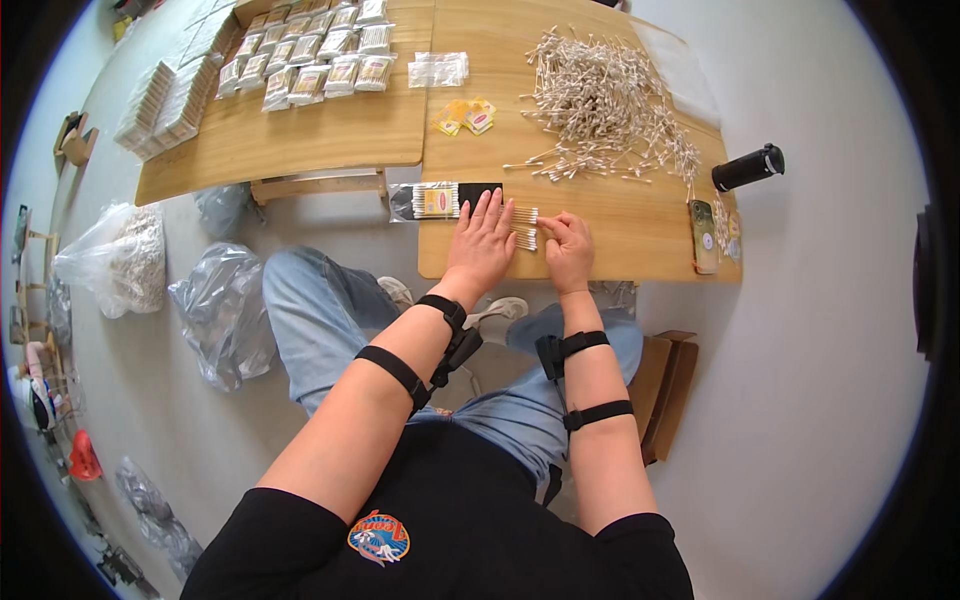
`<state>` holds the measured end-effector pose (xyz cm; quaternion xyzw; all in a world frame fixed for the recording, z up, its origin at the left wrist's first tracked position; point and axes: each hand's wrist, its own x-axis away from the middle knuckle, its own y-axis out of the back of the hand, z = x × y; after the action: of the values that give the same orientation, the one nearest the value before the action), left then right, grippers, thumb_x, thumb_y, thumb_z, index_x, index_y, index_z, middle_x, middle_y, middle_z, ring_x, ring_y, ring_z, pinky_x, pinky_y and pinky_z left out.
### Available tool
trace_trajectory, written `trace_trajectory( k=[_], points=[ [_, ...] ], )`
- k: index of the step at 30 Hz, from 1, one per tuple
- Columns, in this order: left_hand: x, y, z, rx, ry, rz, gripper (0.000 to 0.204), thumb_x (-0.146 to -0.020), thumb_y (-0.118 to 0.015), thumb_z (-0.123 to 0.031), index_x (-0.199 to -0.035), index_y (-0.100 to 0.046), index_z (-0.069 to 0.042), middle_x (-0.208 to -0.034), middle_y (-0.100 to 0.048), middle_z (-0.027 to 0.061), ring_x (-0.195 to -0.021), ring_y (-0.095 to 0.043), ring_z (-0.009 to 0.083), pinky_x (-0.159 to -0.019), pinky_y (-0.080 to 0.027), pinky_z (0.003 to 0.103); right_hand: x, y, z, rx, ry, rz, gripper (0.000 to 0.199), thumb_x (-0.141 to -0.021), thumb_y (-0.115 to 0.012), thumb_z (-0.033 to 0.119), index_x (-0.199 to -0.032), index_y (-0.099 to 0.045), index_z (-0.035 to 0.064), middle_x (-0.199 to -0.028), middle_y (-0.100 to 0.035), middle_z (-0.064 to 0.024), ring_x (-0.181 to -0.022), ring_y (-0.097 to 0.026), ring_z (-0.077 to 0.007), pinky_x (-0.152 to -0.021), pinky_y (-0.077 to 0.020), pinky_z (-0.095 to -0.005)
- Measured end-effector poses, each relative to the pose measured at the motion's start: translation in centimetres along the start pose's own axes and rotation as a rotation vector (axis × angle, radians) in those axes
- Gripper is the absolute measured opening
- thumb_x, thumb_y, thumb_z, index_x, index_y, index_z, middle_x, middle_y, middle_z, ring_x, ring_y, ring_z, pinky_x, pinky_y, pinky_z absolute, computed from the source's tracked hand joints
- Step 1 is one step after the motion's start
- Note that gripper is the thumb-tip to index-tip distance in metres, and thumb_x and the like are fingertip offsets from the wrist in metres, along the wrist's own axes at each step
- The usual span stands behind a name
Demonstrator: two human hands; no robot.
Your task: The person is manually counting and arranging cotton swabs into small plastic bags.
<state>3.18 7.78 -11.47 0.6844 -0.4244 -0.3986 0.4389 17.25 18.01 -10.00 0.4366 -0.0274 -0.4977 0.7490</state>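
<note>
My left hand [484, 238] lies flat, fingers stretched out, over a row of cotton swabs [525, 238] and the edge of a black sheet [482, 193]. To its left is a clear bag [402, 203] holding swabs and a yellow card [439, 202]; it sticks out past the table's edge. Close by on the right, my right hand [570, 250] is closed, its thumb and forefinger at the tips of the swab row. Whatever is between those fingertips is too small to make out. Beyond both hands spreads a big heap of loose cotton swabs [590, 95].
Small yellow cards [466, 115] and flat clear bags [438, 69] lie ahead. Packed swab bags [308, 84] and white stacks [172, 105] cover the far left table. At right are a phone [704, 238] and a black bottle [748, 168]. Plastic bags [222, 315] stand on the floor.
</note>
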Motion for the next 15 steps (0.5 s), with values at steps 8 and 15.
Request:
trace_trajectory(
  k=[8,15],
  points=[
    [0.06,-0.26,0.22,-0.015,-0.016,-0.049,0.057,-0.101,-0.044,-0.036,-0.151,-0.039,-0.009,-0.158,-0.034,0.0135,-0.148,-0.029,0.0263,-0.121,-0.017,0.047,-0.09,-0.09,-0.21,0.001,0.041,-0.033,0.03,-0.071,-0.057,-0.003,-0.088,-0.076,0.0117,-0.091,-0.064,-0.0064,-0.099,-0.06,-0.0278,-0.089,-0.0485,-0.0398],
    [0.07,-0.26,0.11,-0.036,0.001,-0.008,0.058,-0.101,-0.041,-0.038,-0.152,-0.038,-0.011,-0.16,-0.031,0.0117,-0.15,-0.025,0.0248,-0.122,-0.014,0.046,0.22,-0.27,0.23,0.008,0.017,-0.038,0.03,-0.073,-0.058,-0.001,-0.092,-0.077,0.0127,-0.09,-0.063,-0.0058,-0.096,-0.059,-0.0267,-0.088,-0.0483,-0.0392]
  ],
)
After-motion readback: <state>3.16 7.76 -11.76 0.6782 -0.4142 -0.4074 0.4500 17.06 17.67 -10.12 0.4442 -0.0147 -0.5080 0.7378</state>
